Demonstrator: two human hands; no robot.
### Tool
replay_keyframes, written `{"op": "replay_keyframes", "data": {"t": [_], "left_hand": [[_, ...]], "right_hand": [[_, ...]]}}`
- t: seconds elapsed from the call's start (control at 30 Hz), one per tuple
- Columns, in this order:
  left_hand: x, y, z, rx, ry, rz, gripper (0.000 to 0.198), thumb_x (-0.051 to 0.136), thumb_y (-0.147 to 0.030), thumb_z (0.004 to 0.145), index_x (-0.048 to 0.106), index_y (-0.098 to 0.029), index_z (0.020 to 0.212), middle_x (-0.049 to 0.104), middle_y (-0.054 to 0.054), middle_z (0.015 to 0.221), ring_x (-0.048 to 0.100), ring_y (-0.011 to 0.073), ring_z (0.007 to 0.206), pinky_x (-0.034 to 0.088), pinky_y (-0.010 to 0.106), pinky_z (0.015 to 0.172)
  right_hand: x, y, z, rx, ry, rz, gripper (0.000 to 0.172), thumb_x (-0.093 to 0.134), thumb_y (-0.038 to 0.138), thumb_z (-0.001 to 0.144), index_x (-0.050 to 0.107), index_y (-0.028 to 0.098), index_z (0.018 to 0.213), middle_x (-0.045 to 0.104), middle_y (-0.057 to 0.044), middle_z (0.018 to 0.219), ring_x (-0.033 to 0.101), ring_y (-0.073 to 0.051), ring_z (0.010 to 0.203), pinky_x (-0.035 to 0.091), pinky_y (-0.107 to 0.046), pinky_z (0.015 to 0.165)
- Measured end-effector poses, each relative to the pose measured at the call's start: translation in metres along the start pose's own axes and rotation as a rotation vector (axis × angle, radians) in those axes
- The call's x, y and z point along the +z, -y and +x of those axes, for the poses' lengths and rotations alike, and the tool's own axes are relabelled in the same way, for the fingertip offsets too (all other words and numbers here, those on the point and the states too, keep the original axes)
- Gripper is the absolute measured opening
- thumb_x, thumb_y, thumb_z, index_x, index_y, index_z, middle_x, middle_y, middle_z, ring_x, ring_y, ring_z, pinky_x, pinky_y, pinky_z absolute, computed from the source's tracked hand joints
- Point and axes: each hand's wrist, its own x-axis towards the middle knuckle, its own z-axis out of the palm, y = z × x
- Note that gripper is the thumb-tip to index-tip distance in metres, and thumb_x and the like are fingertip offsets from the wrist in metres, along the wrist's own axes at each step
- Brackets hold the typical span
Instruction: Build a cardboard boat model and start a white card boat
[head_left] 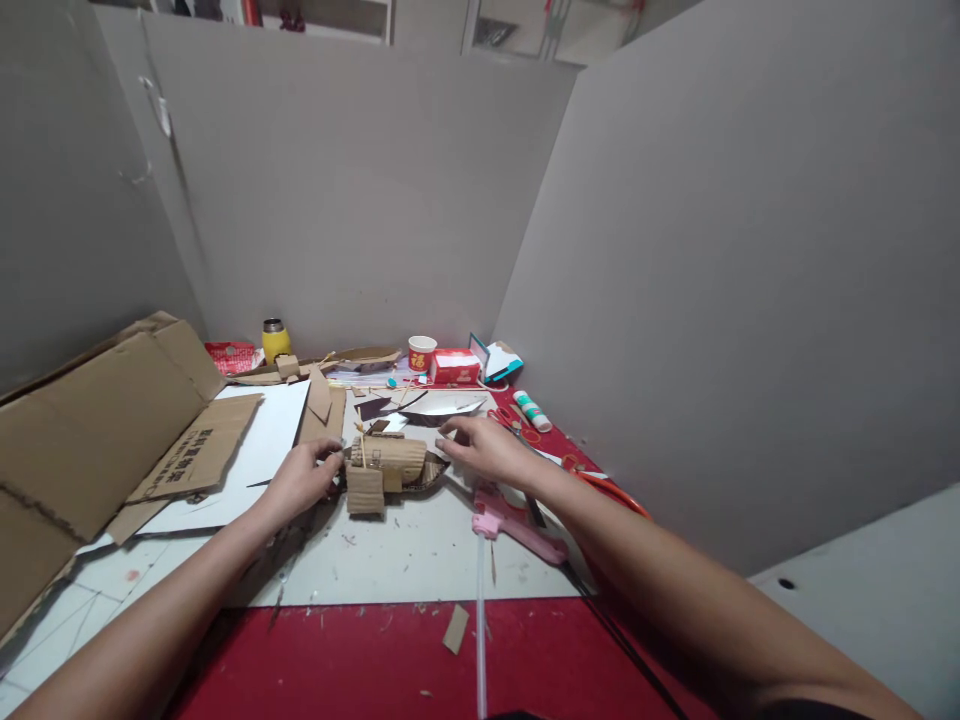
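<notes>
A small cardboard model [390, 460], shaped like a boat or plane with a pointed right end, sits on the white board [405, 575]. A square cardboard flap [365, 492] hangs on its near side, and thin sticks rise from its left part. My left hand [307, 475] has its fingers closed at the model's left end. Beside the pointed end is my right hand [484, 447], thumb and fingers apart, with nothing visible between them. A pink glue gun [517, 525] lies just below my right forearm, its long clear glue stick [481, 620] pointing toward me.
Large cardboard pieces [105, 430] and a white sheet [225, 510] lie at the left. Behind are a yellow bottle [276, 342], a red paper cup [421, 353] and a red box [455, 366]. Scissors [502, 416] and a white-green tube [532, 411] lie right. Grey partitions [360, 190] enclose the table.
</notes>
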Motion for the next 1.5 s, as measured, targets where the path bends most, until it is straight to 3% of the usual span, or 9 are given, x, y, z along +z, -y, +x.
{"op": "replay_keyframes", "data": {"t": [0.13,0.23,0.4,0.5,0.67,0.97,1.2,1.5], "left_hand": [[-0.01,-0.003,0.006,0.029,-0.101,0.025,0.038,0.049,-0.035,0.076,0.068,-0.013,0.101,0.073,0.009,0.089,0.068,0.024,0.077,0.051,0.033,0.072],[-0.012,-0.004,0.014,0.062,-0.133,0.024,0.039,0.053,-0.032,0.073,0.068,-0.012,0.102,0.072,0.012,0.099,0.065,0.0272,0.092,0.047,0.037,0.085],[-0.007,-0.007,0.02,0.112,-0.11,-0.049,0.038,0.053,-0.029,0.073,0.066,-0.011,0.104,0.071,0.01,0.095,0.066,0.0229,0.086,0.049,0.035,0.082],[-0.007,-0.013,0.022,0.146,-0.079,-0.09,0.037,0.055,-0.029,0.073,0.065,-0.011,0.104,0.07,0.009,0.092,0.065,0.0207,0.082,0.05,0.033,0.079],[-0.011,-0.021,0.032,0.171,0.04,-0.135,0.032,0.059,-0.032,0.072,0.068,-0.014,0.097,0.072,0.006,0.083,0.064,0.0202,0.077,0.05,0.032,0.076],[-0.018,-0.024,0.049,0.207,0.223,-0.155,0.026,0.056,-0.03,0.075,0.071,-0.016,0.091,0.073,0.005,0.089,0.065,0.0208,0.086,0.049,0.032,0.081],[-0.015,-0.017,0.049,0.251,0.26,-0.119,0.024,0.055,-0.024,0.076,0.071,-0.018,0.093,0.073,0.003,0.09,0.064,0.021,0.09,0.048,0.032,0.084],[-0.024,-0.007,0.05,0.227,0.196,-0.06,0.034,0.053,-0.014,0.067,0.066,-0.017,0.098,0.068,0.006,0.096,0.061,0.0212,0.089,0.047,0.031,0.081]], "right_hand": [[-0.009,0.008,0.021,-0.11,-0.044,0.007,0.021,0.054,0.027,0.086,0.068,0.018,0.099,0.07,-0.007,0.089,0.062,-0.019,0.077,0.043,-0.028,0.067],[-0.005,0.016,0.045,-0.25,0.015,0.039,0.026,0.058,0.021,0.084,0.065,0.019,0.109,0.068,-0.008,0.104,0.062,-0.018,0.088,0.045,-0.027,0.077],[0.009,0.026,0.082,-0.41,0.171,0.063,0.036,0.064,0.01,0.076,0.066,0.016,0.112,0.068,-0.01,0.108,0.062,-0.02,0.097,0.044,-0.029,0.084],[0.014,0.026,0.092,-0.448,0.243,0.083,0.029,0.062,0.007,0.076,0.072,0.018,0.101,0.072,-0.006,0.1,0.063,-0.018,0.091,0.045,-0.027,0.079],[0.016,0.022,0.099,-0.457,0.297,0.119,0.028,0.06,0.005,0.076,0.074,0.019,0.095,0.074,-0.003,0.088,0.065,-0.014,0.079,0.045,-0.024,0.072],[0.02,0.018,0.105,-0.551,0.338,0.174,0.023,0.059,0.009,0.081,0.073,0.019,0.096,0.074,-0.002,0.091,0.066,-0.013,0.081,0.047,-0.022,0.073],[0.031,0.014,0.107,-0.624,0.287,0.141,0.019,0.062,0.013,0.081,0.074,0.018,0.094,0.071,-0.005,0.085,0.063,-0.015,0.077,0.046,-0.025,0.071],[0.037,0.011,0.11,-0.65,0.294,0.173,0.016,0.06,0.017,0.083,0.074,0.018,0.092,0.07,-0.005,0.08,0.063,-0.015,0.074,0.048,-0.026,0.07]]}}
